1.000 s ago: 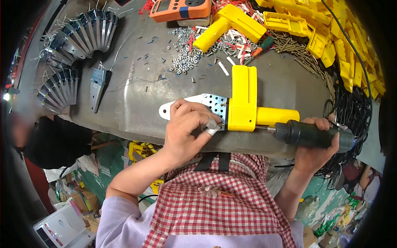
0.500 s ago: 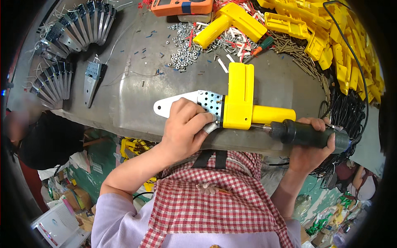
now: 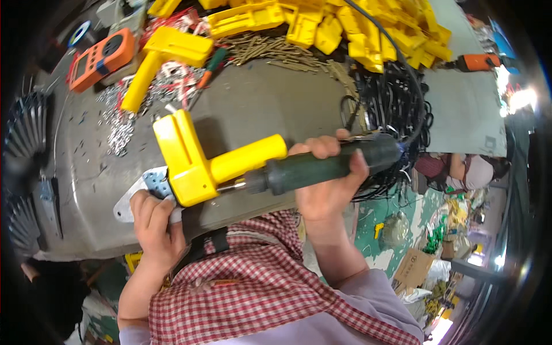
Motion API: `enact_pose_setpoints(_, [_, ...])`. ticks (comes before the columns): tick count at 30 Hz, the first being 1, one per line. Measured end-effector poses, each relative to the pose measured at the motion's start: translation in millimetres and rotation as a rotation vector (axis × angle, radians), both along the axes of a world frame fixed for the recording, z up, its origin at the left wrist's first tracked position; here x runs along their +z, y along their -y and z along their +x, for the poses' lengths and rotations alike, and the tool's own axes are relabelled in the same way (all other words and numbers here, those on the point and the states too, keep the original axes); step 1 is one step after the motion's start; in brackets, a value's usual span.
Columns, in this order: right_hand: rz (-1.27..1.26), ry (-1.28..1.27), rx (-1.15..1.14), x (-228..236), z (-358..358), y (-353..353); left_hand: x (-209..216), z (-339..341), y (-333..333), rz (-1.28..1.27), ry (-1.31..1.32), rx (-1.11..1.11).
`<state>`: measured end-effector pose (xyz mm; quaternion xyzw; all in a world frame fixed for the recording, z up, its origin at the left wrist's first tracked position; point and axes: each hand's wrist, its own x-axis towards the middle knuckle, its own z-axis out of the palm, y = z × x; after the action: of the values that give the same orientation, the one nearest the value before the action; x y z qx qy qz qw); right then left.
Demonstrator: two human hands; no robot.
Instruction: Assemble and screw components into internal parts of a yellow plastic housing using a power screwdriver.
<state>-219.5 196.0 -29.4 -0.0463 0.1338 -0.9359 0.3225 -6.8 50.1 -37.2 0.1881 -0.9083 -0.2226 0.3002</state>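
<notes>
My left hand [image 3: 156,227] is closed on a perforated metal plate [image 3: 158,183] with a pale pointed end. Its fingers cover part of the plate. That plate is joined to a yellow plastic housing [image 3: 184,167] with a tubular handle, lying near the table's front edge. In my right hand [image 3: 323,198] is a dark green electric screwdriver [image 3: 310,171], held nearly level with fingers and thumb wrapped around its body. Its bit points left and reaches the side of the housing just below the handle; the screw there is too small to make out.
Beyond lie another yellow housing [image 3: 175,46], a small screwdriver [image 3: 213,66], loose nuts [image 3: 119,135] and an orange meter [image 3: 103,60]. Yellow shells [image 3: 368,34] and black cables [image 3: 391,98] are piled at far right. A power cord [image 3: 422,86] arcs above. People sit at both sides.
The view has swung right and tilted, so the table's contents appear farther left. Both hands keep their grips, and the electric screwdriver's bit stays against the housing.
</notes>
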Motion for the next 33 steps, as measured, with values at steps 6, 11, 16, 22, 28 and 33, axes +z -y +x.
enact_pose_setpoints(6, [0.29,0.056,0.123,26,-48,-19,6,1,-1,0.099,0.073,0.073])
enact_pose_setpoints(11, [1.787,-1.046,-0.481,107,-187,-68,2,5,21,-0.068,0.168,-0.007])
enact_pose_setpoints(16, [1.915,-1.835,-0.522,31,-107,-65,1,34,43,0.081,-0.142,0.215])
enact_pose_setpoints(22, [1.418,-1.003,-0.477,-3,-86,-57,32,-1,56,0.089,0.298,0.02])
enact_pose_setpoints(28, [0.318,-0.373,-0.034,88,-19,-18,67,-76,-48,0.534,0.078,-0.658])
enact_pose_setpoints(33, [0.586,-0.9,0.103,106,-133,-50,67,-80,-60,0.835,0.275,-0.731])
